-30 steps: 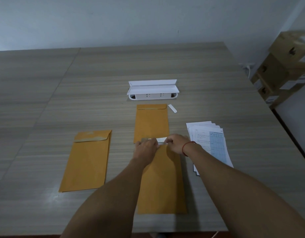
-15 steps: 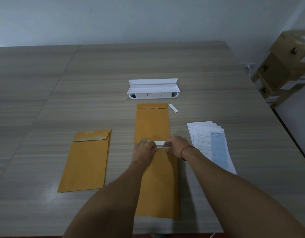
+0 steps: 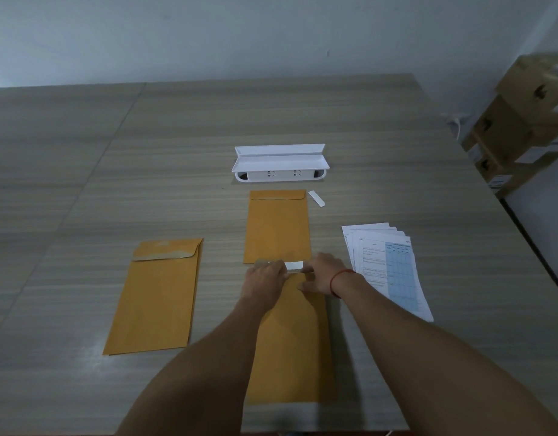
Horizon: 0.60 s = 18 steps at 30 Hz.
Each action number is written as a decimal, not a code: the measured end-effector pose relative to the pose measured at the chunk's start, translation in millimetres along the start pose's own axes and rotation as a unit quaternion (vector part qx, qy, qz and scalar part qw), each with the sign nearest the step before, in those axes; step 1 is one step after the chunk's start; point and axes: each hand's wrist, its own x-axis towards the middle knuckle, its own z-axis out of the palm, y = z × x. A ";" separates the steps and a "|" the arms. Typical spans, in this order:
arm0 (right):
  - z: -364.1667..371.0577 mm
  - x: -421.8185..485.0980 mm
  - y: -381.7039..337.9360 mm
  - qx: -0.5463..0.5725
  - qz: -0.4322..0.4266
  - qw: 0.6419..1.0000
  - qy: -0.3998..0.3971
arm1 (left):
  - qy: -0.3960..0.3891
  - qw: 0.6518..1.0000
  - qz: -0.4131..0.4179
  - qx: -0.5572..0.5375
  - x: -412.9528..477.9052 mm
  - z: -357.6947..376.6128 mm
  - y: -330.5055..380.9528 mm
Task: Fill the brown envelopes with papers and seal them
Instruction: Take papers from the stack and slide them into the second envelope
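A brown envelope (image 3: 291,341) lies lengthwise in front of me, its top end under my hands. My left hand (image 3: 265,283) and my right hand (image 3: 323,273) meet at that end, both pinching a white strip (image 3: 294,266) at the flap. A second brown envelope (image 3: 277,226) lies just beyond, flap folded down. A third brown envelope (image 3: 159,297) lies to the left with its flap loosely folded. A fanned stack of printed papers (image 3: 386,265) sits to the right.
A white power-socket box (image 3: 279,163) with its lid up stands at the table's middle, and a loose white strip (image 3: 316,198) lies beside the far envelope. Cardboard boxes (image 3: 523,121) are stacked past the table's right edge. The table's near edge runs under my forearms.
The white strip shows a little longer between my hands, with my right hand slightly further right. The near envelope has slid a little toward me.
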 end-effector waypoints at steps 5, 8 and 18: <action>11.9 0.7 4.3 0.019 -0.009 0.999 0.025 | 0.008 1.000 -0.004 -0.003 0.6 5.6 -1.1; 18.0 -1.4 5.3 0.023 -0.009 0.999 0.039 | 0.004 1.000 -0.006 -0.002 0.9 9.3 -2.7; 21.1 0.5 6.1 0.052 0.000 0.996 0.069 | 0.006 0.999 0.019 0.033 1.2 16.3 -3.1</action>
